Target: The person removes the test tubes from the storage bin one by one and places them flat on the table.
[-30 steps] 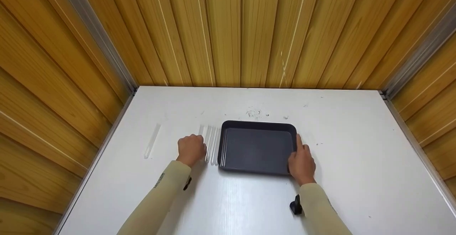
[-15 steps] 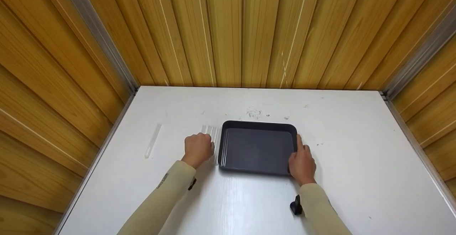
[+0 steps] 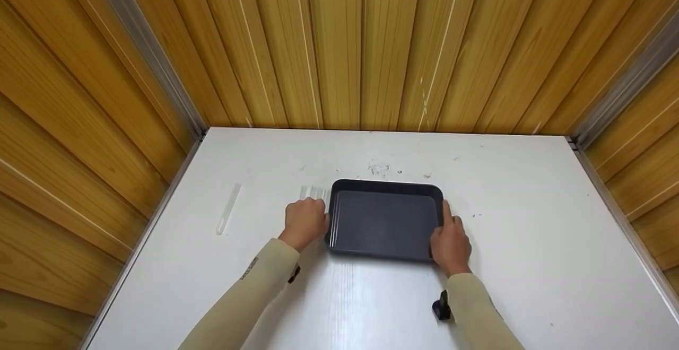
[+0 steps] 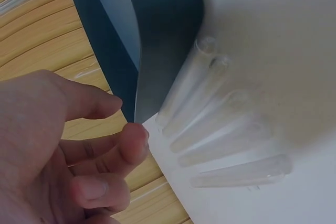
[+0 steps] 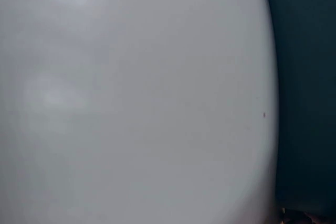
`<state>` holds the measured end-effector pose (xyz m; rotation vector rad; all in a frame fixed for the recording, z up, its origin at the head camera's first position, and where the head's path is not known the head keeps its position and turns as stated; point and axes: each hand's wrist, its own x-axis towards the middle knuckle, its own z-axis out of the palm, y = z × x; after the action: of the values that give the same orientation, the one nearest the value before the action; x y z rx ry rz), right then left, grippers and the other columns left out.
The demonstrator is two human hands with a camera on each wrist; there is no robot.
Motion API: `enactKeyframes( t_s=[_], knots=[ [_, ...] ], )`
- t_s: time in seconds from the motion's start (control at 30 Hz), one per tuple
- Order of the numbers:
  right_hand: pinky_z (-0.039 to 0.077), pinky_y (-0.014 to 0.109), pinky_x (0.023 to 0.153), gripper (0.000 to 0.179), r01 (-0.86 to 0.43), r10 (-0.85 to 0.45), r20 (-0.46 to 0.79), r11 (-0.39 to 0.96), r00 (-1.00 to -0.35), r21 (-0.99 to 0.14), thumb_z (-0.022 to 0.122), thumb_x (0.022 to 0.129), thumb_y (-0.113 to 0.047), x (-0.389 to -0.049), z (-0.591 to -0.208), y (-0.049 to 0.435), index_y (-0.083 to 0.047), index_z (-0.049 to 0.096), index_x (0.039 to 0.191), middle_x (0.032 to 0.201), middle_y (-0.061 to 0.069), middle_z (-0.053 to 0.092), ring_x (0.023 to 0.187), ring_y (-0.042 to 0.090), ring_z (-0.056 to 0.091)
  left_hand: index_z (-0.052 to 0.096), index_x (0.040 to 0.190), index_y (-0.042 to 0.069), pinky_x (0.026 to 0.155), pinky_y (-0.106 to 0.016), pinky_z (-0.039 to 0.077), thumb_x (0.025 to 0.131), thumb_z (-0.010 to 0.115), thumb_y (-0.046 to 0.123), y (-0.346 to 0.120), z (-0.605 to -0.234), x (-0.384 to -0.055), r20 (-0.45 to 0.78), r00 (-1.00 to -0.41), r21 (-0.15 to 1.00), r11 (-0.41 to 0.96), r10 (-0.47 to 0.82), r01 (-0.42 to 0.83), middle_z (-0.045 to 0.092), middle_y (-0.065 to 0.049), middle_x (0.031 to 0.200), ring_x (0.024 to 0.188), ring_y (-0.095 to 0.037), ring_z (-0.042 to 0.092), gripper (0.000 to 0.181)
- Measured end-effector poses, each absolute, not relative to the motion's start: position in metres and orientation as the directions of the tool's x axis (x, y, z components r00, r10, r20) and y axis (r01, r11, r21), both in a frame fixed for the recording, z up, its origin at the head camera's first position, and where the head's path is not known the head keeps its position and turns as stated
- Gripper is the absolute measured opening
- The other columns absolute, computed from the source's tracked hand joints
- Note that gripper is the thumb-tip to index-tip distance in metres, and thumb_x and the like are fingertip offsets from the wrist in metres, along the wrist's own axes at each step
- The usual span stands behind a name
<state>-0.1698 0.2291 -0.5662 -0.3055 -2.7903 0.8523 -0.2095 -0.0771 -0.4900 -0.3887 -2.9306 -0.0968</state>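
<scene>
A dark rectangular baking tray (image 3: 387,222) lies on the white table. My right hand (image 3: 451,245) grips its right side; in the right wrist view the tray's dark wall (image 5: 307,98) fills the right edge and that hand is mostly hidden. My left hand (image 3: 306,224) is at the tray's left side. In the left wrist view its fingers (image 4: 134,142) are loosely bent, a gap shows between thumb and index finger, and the fingertips are right at the tray's rim (image 4: 138,77). Several clear test tubes (image 4: 226,135) lie fanned out beside the tray, partly hidden by the left hand in the head view.
A single clear tube (image 3: 229,209) lies apart on the left of the white table (image 3: 530,222). Dark scuff marks (image 3: 380,169) show behind the tray. Wood-patterned panels (image 3: 339,47) enclose the back and sides.
My left hand has moved right, over the tubes, up to the tray's left side. The tubes nearest the hand have shifted slightly toward the tray. My right hand and the tray stay in place.
</scene>
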Motion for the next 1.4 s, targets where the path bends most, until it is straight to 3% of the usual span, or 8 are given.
enactKeyframes(
  t_s=[0.17,0.57,1.07,1.4],
  knots=[
    [0.041,0.041,0.056,0.060,0.142,0.259,0.130,0.811,-0.957,-0.568,0.041,0.089,-0.006,-0.170,-0.566,0.229,-0.016,0.021,0.145,0.110,0.021,0.049,0.065,0.028,0.053,0.060,0.069,0.007,0.047,-0.041,0.043,0.078,0.064,0.025,-0.072,-0.493,-0.209,0.178,-0.945,0.055,0.956,0.274,0.288,0.062,-0.008,0.062,0.055,-0.027,0.059,0.020],
    [0.041,0.041,0.058,0.060,0.145,0.262,0.131,0.811,-0.956,-0.566,0.040,0.089,-0.006,-0.170,-0.565,0.228,-0.015,0.021,0.145,0.109,0.020,0.049,0.069,0.029,0.054,0.061,0.077,0.007,0.046,-0.038,0.044,0.078,0.064,0.024,-0.061,-0.498,-0.208,0.149,-0.935,0.038,0.943,0.321,0.330,0.064,-0.007,0.066,0.057,-0.024,0.061,0.017],
    [0.042,0.041,0.058,0.061,0.163,0.270,0.113,0.813,-0.956,-0.559,0.041,0.089,-0.007,-0.171,-0.564,0.227,-0.016,0.020,0.145,0.112,0.020,0.049,0.069,0.028,0.054,0.062,0.068,0.011,0.043,-0.038,0.042,0.076,0.060,0.016,-0.045,-0.508,-0.210,0.069,-0.949,-0.068,0.950,0.308,0.303,0.061,-0.006,0.061,0.054,-0.023,0.059,0.010],
    [0.042,0.042,0.058,0.061,0.154,0.273,0.135,0.813,-0.952,-0.562,0.041,0.088,-0.006,-0.170,-0.565,0.228,-0.016,0.021,0.145,0.111,0.021,0.049,0.070,0.030,0.055,0.064,0.068,0.013,0.045,-0.036,0.041,0.075,0.061,0.018,-0.037,-0.514,-0.208,0.120,-0.931,-0.154,0.933,0.343,0.324,0.063,-0.005,0.062,0.055,-0.021,0.059,0.008]
  ],
)
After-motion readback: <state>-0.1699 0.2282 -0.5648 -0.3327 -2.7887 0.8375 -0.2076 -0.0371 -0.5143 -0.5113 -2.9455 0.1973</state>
